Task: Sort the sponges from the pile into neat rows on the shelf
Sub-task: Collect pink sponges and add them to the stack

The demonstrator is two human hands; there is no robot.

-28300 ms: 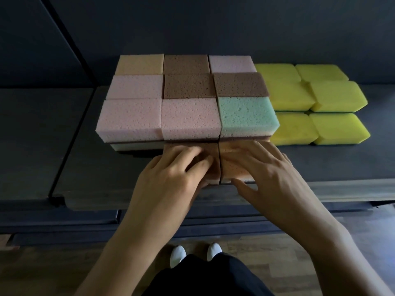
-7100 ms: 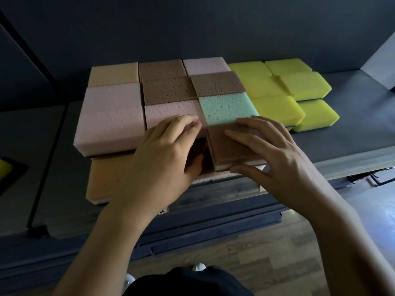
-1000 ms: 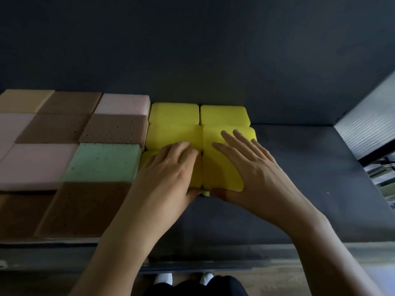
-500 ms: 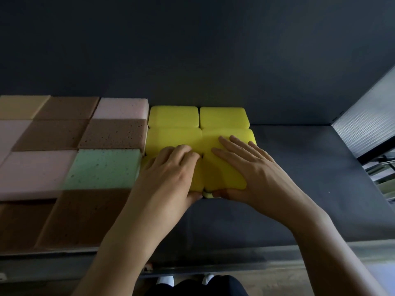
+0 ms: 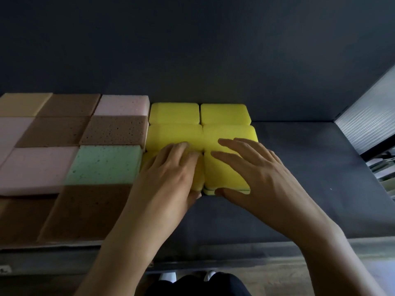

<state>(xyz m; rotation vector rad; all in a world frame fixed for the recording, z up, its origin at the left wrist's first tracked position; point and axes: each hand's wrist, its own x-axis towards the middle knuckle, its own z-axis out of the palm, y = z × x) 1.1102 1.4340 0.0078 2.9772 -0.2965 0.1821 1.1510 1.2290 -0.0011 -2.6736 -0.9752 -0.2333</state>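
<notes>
Likely a shop: dark display shelf (image 5: pixel 310 178) stocked with rows of sponges (image 5: pixel 115 129).

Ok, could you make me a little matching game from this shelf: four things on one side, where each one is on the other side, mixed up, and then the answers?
Things
1. green sponge
2. back pink sponge
3. left hand
4. right hand

Places
A. over the front right yellow sponge, thumb at its front edge
B. in the back row, just left of the back yellow sponge
C. directly in front of a speckled brown sponge
D. over the front left yellow sponge

Pairs: 1-C, 2-B, 3-D, 4-A
</notes>
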